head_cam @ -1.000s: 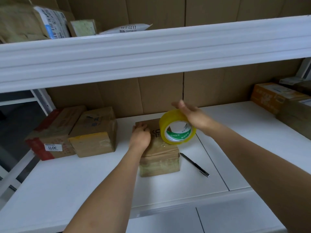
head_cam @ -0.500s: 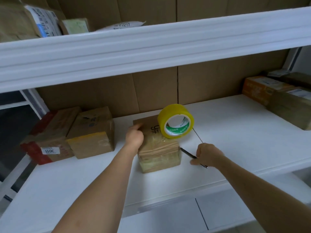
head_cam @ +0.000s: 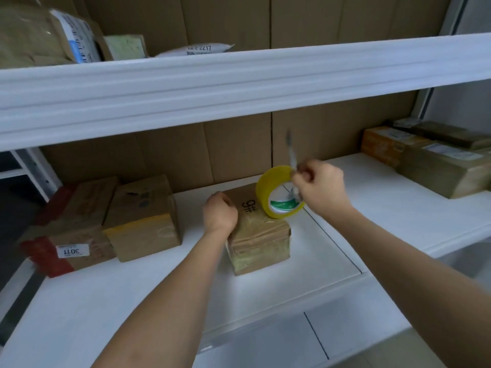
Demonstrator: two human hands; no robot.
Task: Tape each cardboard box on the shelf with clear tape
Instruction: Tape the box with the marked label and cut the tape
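A small cardboard box marked "9#" sits mid-shelf with clear tape over its front. A yellow tape roll stands on edge on the box's top. My left hand rests on the box's left top edge, fingers curled. My right hand grips a thin pen-like tool, blurred, pointing up beside the roll's right side.
Two larger boxes stand at the left on the white shelf. More boxes sit at the far right. The upper shelf beam hangs low overhead with parcels above it.
My right hand let go of the tape roll, reached down to the pen-like tool on the shelf, picked it up and raised it to the roll. Left hand stayed on the box.
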